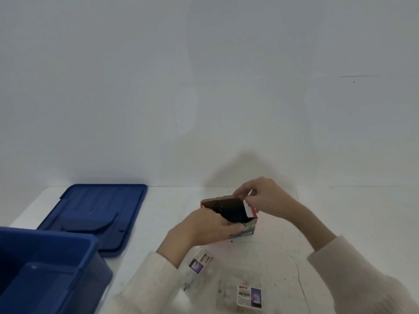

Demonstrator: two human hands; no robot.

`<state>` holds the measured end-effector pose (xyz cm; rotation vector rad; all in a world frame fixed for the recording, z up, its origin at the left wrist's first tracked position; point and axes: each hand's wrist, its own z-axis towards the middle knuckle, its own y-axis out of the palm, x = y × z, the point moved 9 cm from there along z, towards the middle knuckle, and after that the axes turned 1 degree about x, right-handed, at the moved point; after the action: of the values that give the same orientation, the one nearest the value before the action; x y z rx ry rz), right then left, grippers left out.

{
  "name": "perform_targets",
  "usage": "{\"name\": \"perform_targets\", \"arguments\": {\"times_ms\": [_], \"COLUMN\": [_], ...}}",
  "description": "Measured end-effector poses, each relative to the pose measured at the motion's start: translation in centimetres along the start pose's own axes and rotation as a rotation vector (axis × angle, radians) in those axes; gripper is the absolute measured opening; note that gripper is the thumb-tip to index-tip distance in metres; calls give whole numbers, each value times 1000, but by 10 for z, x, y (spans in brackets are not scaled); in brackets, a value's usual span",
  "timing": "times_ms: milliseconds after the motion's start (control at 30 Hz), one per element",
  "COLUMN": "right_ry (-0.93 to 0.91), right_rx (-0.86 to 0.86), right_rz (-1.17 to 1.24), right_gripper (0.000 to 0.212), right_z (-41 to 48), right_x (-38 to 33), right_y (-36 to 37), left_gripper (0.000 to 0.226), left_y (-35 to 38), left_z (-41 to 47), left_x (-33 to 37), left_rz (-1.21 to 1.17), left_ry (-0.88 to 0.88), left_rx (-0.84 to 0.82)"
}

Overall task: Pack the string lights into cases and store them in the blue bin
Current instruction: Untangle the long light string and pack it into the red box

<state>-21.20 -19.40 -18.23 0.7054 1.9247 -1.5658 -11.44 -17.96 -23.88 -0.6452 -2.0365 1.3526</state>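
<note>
Open case (229, 215) stood on the counter (272, 252), right of the blue bin (45, 268) and its lid (97, 211). Left hand (204, 227) gripped its near edge; right hand (260, 198) pinched the white flap (248, 210). Two labelled clear packets (200, 260) lay nearer.

On the table (328, 214), the bin (52, 264) stands at the near left, with its lid (97, 214) lying flat just behind it. The box (248, 228) sits mid-table, right of the lid. One packet (200, 261) lies just before the box, and a second packet (249, 296) lies nearer, further right.
</note>
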Motion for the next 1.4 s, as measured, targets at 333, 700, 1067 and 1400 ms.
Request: {"name": "perform_targets", "arguments": {"times_ms": [333, 700, 1067, 1400], "right_ry": [-205, 75, -57, 302], "right_rx": [-153, -283, -262, 124], "right_rz": [-176, -313, -170, 107], "right_gripper": [14, 19, 41, 45], "right_z": [-6, 31, 10, 24], "right_x": [-13, 11, -12, 63], "right_y": [45, 85, 37, 4], "left_gripper": [28, 38, 20, 28], "left_y": [3, -44, -42, -17], "left_z": [2, -42, -56, -52], "left_x": [-6, -40, -58, -94], "left_rz": [-61, -469, -657, -864], "left_ry": [32, -133, -314, -603], "left_rx": [91, 681, 882, 817]}}
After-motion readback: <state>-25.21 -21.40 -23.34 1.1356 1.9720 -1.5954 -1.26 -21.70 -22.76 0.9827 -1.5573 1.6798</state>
